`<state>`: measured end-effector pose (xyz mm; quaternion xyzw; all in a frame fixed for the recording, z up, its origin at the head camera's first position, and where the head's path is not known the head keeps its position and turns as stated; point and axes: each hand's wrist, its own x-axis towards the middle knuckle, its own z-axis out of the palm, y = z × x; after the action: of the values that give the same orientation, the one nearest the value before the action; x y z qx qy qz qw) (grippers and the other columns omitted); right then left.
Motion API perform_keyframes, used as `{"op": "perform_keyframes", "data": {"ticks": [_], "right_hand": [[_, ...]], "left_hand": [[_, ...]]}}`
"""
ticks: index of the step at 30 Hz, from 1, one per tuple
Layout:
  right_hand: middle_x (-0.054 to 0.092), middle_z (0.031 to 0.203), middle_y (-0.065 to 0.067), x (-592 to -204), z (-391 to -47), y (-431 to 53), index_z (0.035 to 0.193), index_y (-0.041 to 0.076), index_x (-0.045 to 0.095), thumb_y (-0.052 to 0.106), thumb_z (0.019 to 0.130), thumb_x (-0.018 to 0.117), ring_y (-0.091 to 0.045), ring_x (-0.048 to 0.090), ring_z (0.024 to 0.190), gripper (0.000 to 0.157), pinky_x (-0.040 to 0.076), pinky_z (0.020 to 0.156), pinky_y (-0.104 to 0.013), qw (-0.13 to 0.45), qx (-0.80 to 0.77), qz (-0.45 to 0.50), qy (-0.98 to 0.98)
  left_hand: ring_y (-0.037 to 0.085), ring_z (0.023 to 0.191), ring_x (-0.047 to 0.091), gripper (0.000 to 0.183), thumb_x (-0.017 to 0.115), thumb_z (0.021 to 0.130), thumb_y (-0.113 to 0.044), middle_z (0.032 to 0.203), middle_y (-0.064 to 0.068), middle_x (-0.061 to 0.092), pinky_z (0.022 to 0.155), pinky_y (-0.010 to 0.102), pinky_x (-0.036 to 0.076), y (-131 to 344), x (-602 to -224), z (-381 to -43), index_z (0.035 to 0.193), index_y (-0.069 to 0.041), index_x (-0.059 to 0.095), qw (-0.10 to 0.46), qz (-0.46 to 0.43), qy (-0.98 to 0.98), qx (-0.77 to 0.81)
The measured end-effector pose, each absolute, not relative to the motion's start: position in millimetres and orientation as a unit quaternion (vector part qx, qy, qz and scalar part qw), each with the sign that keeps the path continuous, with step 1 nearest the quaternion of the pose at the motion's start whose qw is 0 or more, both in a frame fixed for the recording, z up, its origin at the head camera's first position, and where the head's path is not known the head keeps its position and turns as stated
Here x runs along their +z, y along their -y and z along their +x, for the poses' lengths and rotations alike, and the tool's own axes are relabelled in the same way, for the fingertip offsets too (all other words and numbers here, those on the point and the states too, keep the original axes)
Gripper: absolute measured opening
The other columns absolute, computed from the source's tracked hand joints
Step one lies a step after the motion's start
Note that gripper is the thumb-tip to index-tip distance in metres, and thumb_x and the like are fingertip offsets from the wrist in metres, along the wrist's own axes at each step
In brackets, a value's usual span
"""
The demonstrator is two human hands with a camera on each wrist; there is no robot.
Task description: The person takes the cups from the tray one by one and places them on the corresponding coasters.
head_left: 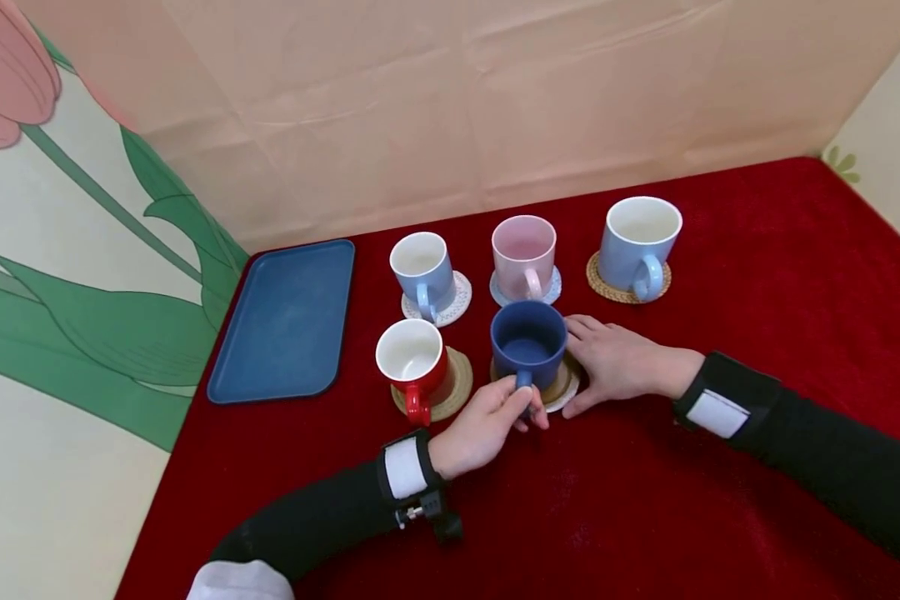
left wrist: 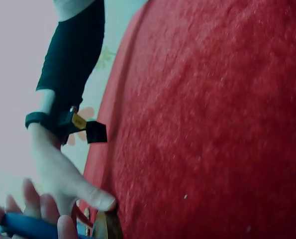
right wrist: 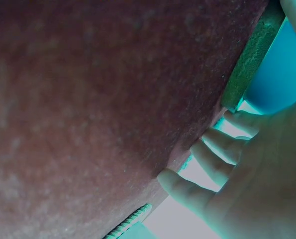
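In the head view my left hand (head_left: 487,421) pinches the handle of a dark blue mug (head_left: 528,333) between thumb and fingers. Beneath the mug lies a round wooden coaster (head_left: 567,382), and a white rim (head_left: 567,398) peeks out under it. My right hand (head_left: 621,362) spreads around the coaster's right side, thumb near the front edge and fingers beside the mug. In the right wrist view its fingers (right wrist: 205,159) stretch out loosely, with fingertips at the red cloth. The blue handle (left wrist: 31,225) shows between the left fingers in the left wrist view.
A red mug (head_left: 412,354) on a round coaster stands left of the blue one. Behind are a small light blue mug (head_left: 423,267), a pink mug (head_left: 525,250) and a larger light blue mug (head_left: 637,237), each on a coaster. A blue tray (head_left: 281,325) lies at the left edge.
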<state>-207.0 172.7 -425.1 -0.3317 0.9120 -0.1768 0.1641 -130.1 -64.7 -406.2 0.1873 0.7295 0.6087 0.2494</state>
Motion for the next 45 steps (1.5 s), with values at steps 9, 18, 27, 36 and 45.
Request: {"op": "perform_keyframes", "data": {"ticks": [9,18,27,36,45], "right_hand": [[0.048,0.149,-0.022,-425.1,-207.6,-174.6,0.150,0.004,0.048,0.068,0.069,0.082,-0.042,0.038,0.138,0.109,0.038,0.105,-0.068,0.146,-0.187,-0.339,-0.911],[0.050,0.147,-0.020,-427.5,-205.9,-174.5,0.148,0.006,0.051,0.060,0.070,0.087,-0.040,0.039,0.136,0.101,0.041,0.103,-0.067,0.136,-0.203,-0.340,-0.908],[0.052,0.146,-0.018,-428.2,-207.4,-175.0,0.146,0.009,0.053,0.051,0.071,0.090,-0.039,0.041,0.135,0.094,0.042,0.103,-0.066,0.138,-0.208,-0.342,-0.906],[0.052,0.147,-0.018,-427.7,-208.0,-175.6,0.146,0.009,0.054,0.049,0.071,0.090,-0.039,0.040,0.135,0.093,0.041,0.102,-0.068,0.137,-0.212,-0.340,-0.906],[0.051,0.147,-0.017,-427.5,-208.3,-175.2,0.147,0.010,0.053,0.049,0.071,0.091,-0.038,0.039,0.135,0.094,0.040,0.104,-0.067,0.147,-0.217,-0.334,-0.906]], "left_hand": [[0.008,0.104,0.063,0.032,0.039,0.111,-0.011,0.119,0.028,0.068,0.104,0.033,0.045,63.0,-403.9,-132.2,0.118,0.012,0.059,0.293,0.195,-0.685,0.638],[0.004,0.106,0.061,0.033,0.041,0.110,-0.013,0.125,0.022,0.069,0.098,0.032,0.046,54.8,-407.7,-127.8,0.123,0.010,0.063,0.290,0.185,-0.680,0.648],[0.012,0.113,0.065,0.033,0.044,0.110,-0.013,0.125,0.019,0.070,0.104,0.034,0.045,45.3,-407.6,-120.4,0.125,0.008,0.064,0.281,0.136,-0.668,0.675],[0.011,0.111,0.066,0.032,0.045,0.110,-0.013,0.124,0.018,0.070,0.104,0.036,0.046,42.7,-405.4,-119.1,0.124,0.007,0.066,0.271,0.130,-0.669,0.680],[0.012,0.113,0.066,0.033,0.045,0.110,-0.014,0.126,0.019,0.069,0.102,0.037,0.047,44.0,-406.8,-122.1,0.125,0.008,0.064,0.283,0.139,-0.668,0.674]]}}
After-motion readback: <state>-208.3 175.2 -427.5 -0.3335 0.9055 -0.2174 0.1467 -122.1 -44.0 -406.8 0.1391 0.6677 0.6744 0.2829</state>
